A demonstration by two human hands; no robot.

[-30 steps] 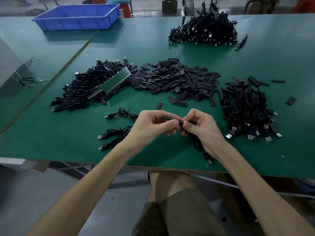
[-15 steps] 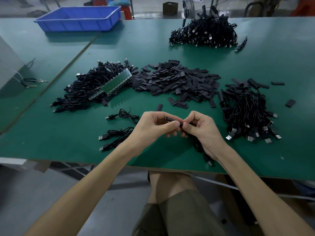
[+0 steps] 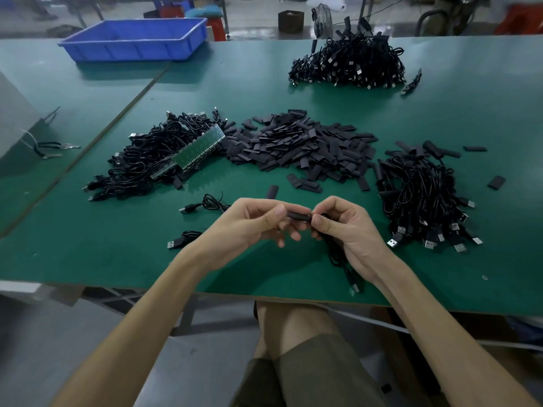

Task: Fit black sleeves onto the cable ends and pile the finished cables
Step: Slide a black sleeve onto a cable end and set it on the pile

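black sleeve (image 3: 298,215) sits between the two hands just above the near part of the green counter (image 3: 88,254), the left hand (image 3: 249,227) pinching its left end with curled fingers (image 3: 277,212) and the right hand (image 3: 346,230) pinching the cable (image 3: 338,254) end at the sleeve's right mouth (the plug itself is hidden). to do this well, i'd judge: hold the sleeve straight, keep its mouth rounded, feed the end in squarely, then slide rather than force. the cable's slack hangs below the right hand; the seemingly finished pile (image 3: 423,195) lies just right, loose sleeves (image 3: 302,145) beyond.
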